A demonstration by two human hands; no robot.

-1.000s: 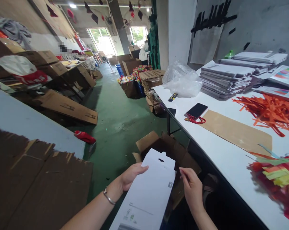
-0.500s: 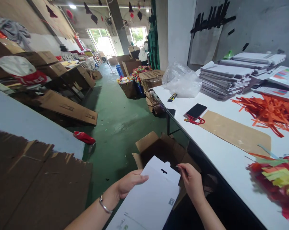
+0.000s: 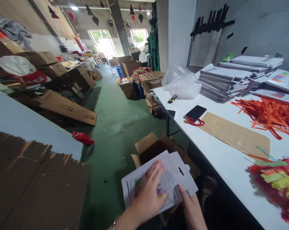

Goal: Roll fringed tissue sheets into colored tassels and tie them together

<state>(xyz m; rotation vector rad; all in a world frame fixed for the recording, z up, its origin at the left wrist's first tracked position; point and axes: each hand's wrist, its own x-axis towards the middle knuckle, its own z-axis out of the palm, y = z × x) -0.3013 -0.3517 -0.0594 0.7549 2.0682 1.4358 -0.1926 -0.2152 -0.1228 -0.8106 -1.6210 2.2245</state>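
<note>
A flat white cardboard package (image 3: 167,169) with a slotted hanging tab and a coloured print is tilted in front of me, above an open brown carton (image 3: 148,143). My left hand (image 3: 150,195) lies across the printed face, fingers stretched out and slightly blurred. Near the tab end, my right hand (image 3: 190,201) grips the package's lower edge, thumb on top. Its other fingers are hidden underneath. Part of the print is covered by my left hand, and what is inside the package cannot be seen.
On the white table (image 3: 221,166) to the right lie a phone (image 3: 195,112), a box cutter (image 3: 172,99), orange paper strips (image 3: 266,113) and stacked white packages (image 3: 223,83). Torn brown cardboard (image 3: 39,182) stands at the left. Green floor (image 3: 111,127) runs between.
The package has been turned over from its plain side to its printed side and angled rightward. My left hand has moved from its edge onto its face; my right hand now holds the tab end.
</note>
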